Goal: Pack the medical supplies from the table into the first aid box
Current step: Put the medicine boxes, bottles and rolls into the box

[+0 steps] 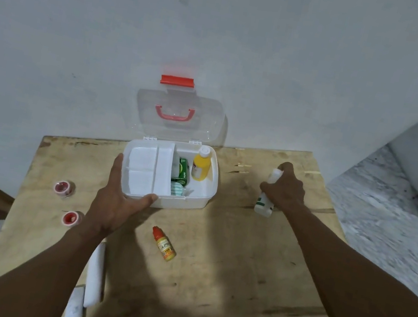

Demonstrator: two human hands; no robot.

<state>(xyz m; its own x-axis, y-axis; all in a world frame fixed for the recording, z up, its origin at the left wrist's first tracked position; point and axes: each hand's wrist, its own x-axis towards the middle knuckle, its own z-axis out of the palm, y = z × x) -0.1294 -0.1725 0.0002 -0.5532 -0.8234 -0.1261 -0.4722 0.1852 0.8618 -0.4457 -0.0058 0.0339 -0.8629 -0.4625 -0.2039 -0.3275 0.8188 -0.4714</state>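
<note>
The white first aid box (206, 199) stands open on the wooden table (224, 272), its clear lid (179, 114) leaning back against the wall. Inside are a yellow bottle (200, 166), a green packet (182, 172), a striped roll (176, 189) and a white tray insert (148, 171). My left hand (117, 198) holds the box's front left corner, thumb along the front rim. To the right of the box, my right hand (284, 190) grips a white bottle (264, 206) with green marks. A small yellow dropper bottle with a red cap (163, 244) lies in front of the box.
Two red-cored tape rolls (65, 188) (71, 218) sit at the table's left. White wrapped packs (95, 275) lie at the front left edge, beside my left forearm. The wall stands right behind the box. The table's right edge drops to a marbled floor (385, 231).
</note>
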